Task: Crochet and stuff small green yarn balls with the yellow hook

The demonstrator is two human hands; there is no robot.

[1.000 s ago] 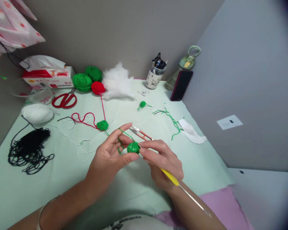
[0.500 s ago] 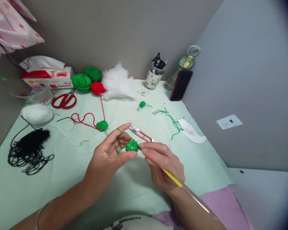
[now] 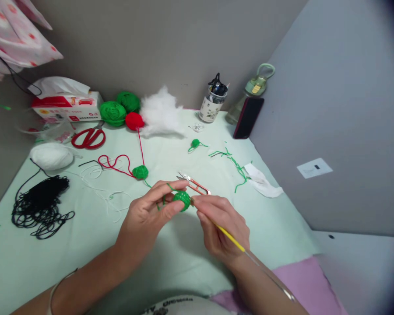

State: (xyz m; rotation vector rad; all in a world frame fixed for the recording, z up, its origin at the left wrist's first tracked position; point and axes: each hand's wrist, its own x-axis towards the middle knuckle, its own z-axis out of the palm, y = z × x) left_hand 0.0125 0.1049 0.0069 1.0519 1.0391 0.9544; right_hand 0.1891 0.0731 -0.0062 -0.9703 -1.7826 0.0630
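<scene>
Clock centred on the green crocheted ball (image 3: 181,200), which sits between the two hands, held off the surface (image 3: 170,267), a little below the middle of the view.

Left hand (image 3: 144,218) at 8 o'clock: grip closed, thumb and fingers pinching the ball. Green strand looped over its fingers; more green yarn shows inside the palm.

Right hand (image 3: 225,227) at 4 o'clock: grip closed pen-fashion round the crochet hook (image 3: 231,238). Yellow handle slants out of the hand, metal shaft trailing between 4 and 5 along the forearm. Fingertips just beside the ball's 3 o'clock edge; hook tip too small to make out.

Nearby: thread snips (image 3: 200,187) lie at 1 o'clock, just past the fingers. Small green yarn ball (image 3: 140,172) at 10, strand leading to the left hand. Green offcuts (image 3: 239,168) at 2.

Farther out: black yarn (image 3: 41,201), loose tangle, at 9. Red-handled scissors (image 3: 89,138) at 10. Red yarn ball (image 3: 134,121) at 11, touching white stuffing (image 3: 162,111). Pen jar (image 3: 211,107) at 1, upright.
</scene>
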